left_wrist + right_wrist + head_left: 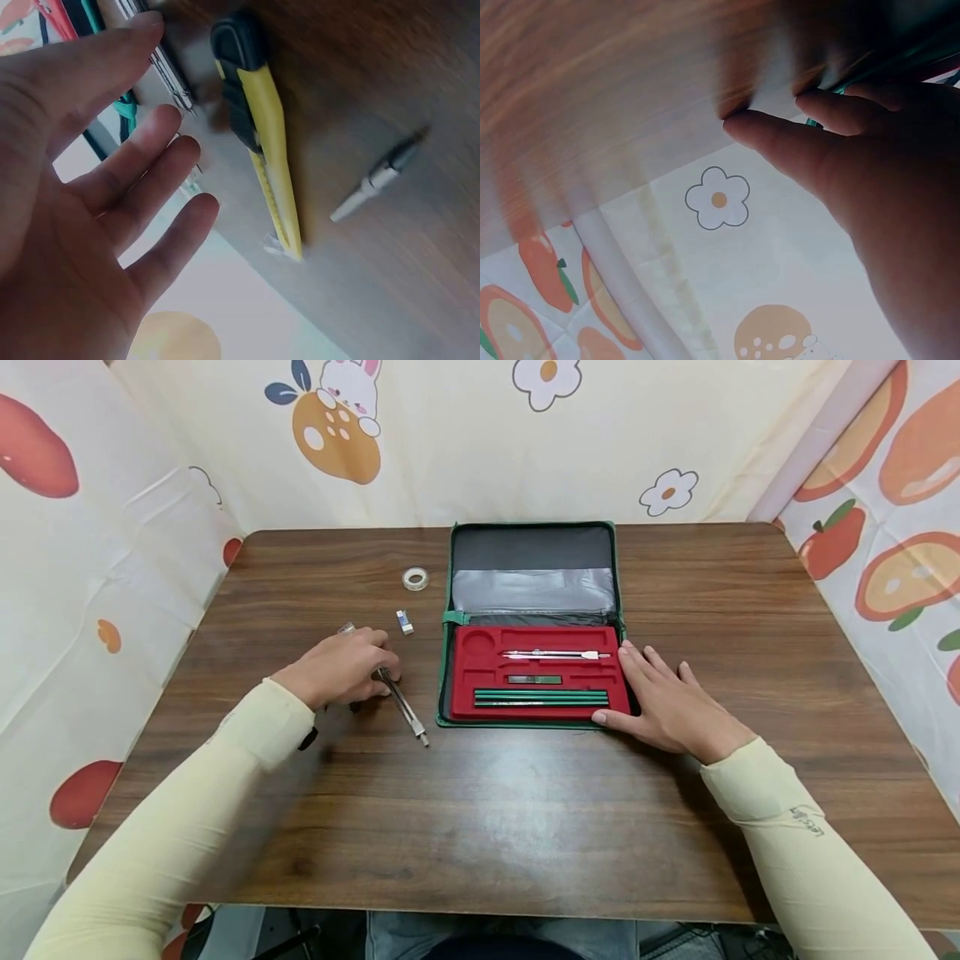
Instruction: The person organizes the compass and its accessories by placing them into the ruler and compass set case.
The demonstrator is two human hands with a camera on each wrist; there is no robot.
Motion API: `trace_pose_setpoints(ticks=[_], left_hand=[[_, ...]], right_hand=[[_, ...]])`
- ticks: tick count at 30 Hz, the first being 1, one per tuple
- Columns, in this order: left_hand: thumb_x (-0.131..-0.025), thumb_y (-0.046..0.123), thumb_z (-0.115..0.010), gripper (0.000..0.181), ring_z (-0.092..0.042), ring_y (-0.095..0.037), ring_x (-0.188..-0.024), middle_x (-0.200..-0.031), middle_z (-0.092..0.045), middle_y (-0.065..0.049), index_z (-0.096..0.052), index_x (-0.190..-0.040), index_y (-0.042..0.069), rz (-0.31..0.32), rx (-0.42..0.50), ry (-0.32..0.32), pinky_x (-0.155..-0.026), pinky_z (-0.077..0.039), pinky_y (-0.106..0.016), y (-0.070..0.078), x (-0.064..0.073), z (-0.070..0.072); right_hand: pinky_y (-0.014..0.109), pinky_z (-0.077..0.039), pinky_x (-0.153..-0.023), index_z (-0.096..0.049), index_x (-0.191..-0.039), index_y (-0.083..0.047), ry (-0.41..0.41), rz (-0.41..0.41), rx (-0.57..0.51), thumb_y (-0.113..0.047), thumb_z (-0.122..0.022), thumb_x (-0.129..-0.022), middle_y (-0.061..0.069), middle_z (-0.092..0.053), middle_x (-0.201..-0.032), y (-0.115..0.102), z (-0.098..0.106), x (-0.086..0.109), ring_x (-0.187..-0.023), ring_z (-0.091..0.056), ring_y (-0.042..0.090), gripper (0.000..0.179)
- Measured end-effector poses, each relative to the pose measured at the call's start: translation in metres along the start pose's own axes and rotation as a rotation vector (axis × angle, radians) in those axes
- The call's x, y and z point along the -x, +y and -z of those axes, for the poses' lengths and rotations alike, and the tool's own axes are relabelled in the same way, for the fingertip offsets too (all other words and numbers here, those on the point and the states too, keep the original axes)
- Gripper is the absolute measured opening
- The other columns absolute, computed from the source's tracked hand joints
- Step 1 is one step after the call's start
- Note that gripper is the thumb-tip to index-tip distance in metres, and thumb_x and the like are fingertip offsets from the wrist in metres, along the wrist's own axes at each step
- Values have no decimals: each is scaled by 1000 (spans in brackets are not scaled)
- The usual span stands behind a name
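Note:
My left hand (348, 668) is low over the left half of the table, pinching a silver drawing compass (405, 710) between thumb and index finger. The compass's pointed end slants toward the front. In the left wrist view the other fingers are spread loosely, and a yellow and black utility knife (262, 135) lies beside them. My right hand (671, 702) rests with straight fingers along the right edge of a green zip case (442, 685). The case lies open, its red tray (480, 647) holding a second metal drawing tool (555, 655), a small lead box (534, 680) and green pencils (540, 697).
A roll of white tape (415, 579) and a small eraser (405, 622) lie left of the case. A short black and silver pen-like piece (375, 180) lies past the knife. Printed cloth (465, 443) stands behind the wooden table (525, 827) and along both sides.

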State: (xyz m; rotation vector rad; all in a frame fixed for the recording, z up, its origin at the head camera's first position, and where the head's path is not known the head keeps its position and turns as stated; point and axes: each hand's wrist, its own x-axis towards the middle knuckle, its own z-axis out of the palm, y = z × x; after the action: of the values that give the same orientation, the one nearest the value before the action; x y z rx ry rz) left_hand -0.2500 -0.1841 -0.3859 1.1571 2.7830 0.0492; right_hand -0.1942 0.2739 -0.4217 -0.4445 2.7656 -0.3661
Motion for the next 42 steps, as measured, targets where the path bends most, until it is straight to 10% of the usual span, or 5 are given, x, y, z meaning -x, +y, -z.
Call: trace_pose_setpoints(ticks=[8,27,42], left_hand=[[-79,7,-83,17,-60,-30,-85,-88,-58,-7,-75,-92,12,0,-65,54,-77,-53,-47,-11,3,-2],[-83,18,-82,12,-62,-20,-76,-83,-60,2,-70,-81,18,-264,-129,81,-69,-54,-41,-7,3,-3],[-85,15,-73,6,-56,-13,-64,-77,-66,3,-67,-82,16,-209,-58,172,-60,-49,-39,2,-3,2]], right_hand=[[72,-2,-111,-3,-161,-10,2,7,2,-86,-44,-81,14,-6,-167,1,0,1,-151,-5,43,118],[72,-3,-111,-6,-161,-8,8,15,7,-85,-46,-82,16,-8,-166,3,-1,0,-150,-6,44,118],[72,-3,-111,-5,-161,-9,6,14,2,-85,-46,-82,16,-8,-166,2,0,0,-150,-7,44,118]])
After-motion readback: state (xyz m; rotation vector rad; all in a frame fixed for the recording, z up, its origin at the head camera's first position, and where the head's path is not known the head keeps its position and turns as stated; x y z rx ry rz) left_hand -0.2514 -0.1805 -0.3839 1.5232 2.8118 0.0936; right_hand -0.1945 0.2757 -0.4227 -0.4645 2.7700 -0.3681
